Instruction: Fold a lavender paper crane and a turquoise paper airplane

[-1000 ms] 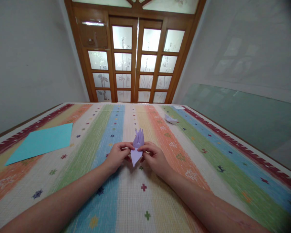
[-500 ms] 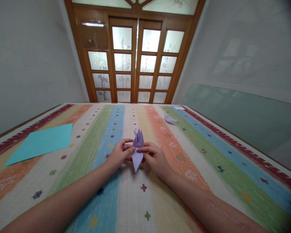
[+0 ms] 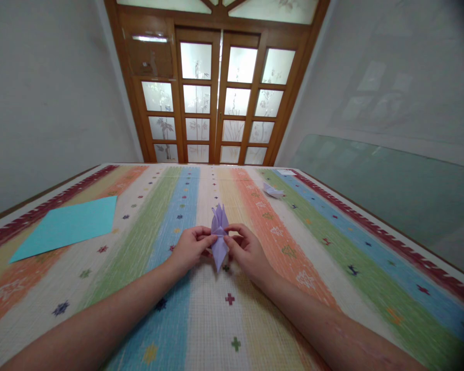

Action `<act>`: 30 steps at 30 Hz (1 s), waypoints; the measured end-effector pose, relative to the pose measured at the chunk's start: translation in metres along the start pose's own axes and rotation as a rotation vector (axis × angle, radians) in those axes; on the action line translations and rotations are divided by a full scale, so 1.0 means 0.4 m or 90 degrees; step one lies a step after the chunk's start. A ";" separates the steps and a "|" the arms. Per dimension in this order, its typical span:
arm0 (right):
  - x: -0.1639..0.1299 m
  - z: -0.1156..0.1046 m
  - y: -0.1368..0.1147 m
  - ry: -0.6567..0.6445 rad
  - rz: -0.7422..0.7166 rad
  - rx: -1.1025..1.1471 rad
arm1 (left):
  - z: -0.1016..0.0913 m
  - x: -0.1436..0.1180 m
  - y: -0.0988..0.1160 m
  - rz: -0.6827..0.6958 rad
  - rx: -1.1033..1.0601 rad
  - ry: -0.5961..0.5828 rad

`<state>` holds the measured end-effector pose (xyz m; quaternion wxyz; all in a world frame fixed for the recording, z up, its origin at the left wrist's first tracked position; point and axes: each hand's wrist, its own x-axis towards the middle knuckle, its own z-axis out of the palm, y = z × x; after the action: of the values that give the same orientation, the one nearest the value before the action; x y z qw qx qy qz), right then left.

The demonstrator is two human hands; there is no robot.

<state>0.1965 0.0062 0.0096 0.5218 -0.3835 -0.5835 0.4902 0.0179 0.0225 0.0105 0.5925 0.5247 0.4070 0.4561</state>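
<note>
- No readable writing anywhere.
- Lilac folded paper piece (image 3: 219, 237): thin creased sheet, long pointed shape, spiky petals at the far end, single tip toward the person.
- Left hand (image 3: 191, 248) pinches its left edge, right hand (image 3: 246, 251) its right edge; both clamped on it just above the striped woven cloth of the tabletop (image 3: 332, 247).
- Flat turquoise sheet (image 3: 67, 225) well left of the piece; small white folded piece (image 3: 272, 191) beyond it, to the right.

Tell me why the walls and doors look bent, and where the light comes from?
Head view: the wide lens bends things, so the wooden doors lean inward and the striped cloth smears toward the edges. Soft daylight glows through the frosted panes. Both hands, left hand and right hand, and the purple paper look sharp, with faint shadows.
</note>
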 end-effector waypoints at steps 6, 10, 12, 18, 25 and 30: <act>0.009 -0.003 0.003 -0.045 0.077 0.044 | 0.001 -0.002 0.000 0.003 0.033 -0.015; 0.011 -0.009 0.008 -0.098 0.127 0.025 | 0.001 -0.001 -0.001 0.022 0.056 -0.021; 0.010 -0.011 0.011 -0.088 0.140 0.024 | 0.002 -0.001 -0.001 0.031 0.061 -0.023; 0.006 -0.007 0.006 -0.072 0.133 0.045 | 0.002 0.000 -0.002 0.028 0.073 -0.039; 0.010 -0.006 0.015 -0.115 0.129 0.071 | -0.005 0.005 -0.004 -0.017 0.104 -0.043; 0.012 -0.006 0.019 -0.114 0.173 0.200 | -0.001 -0.004 0.003 0.050 0.145 -0.091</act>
<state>0.1974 0.0129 0.0033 0.4504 -0.3273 -0.4873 0.6728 0.0170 0.0210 0.0115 0.5380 0.6356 0.3919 0.3911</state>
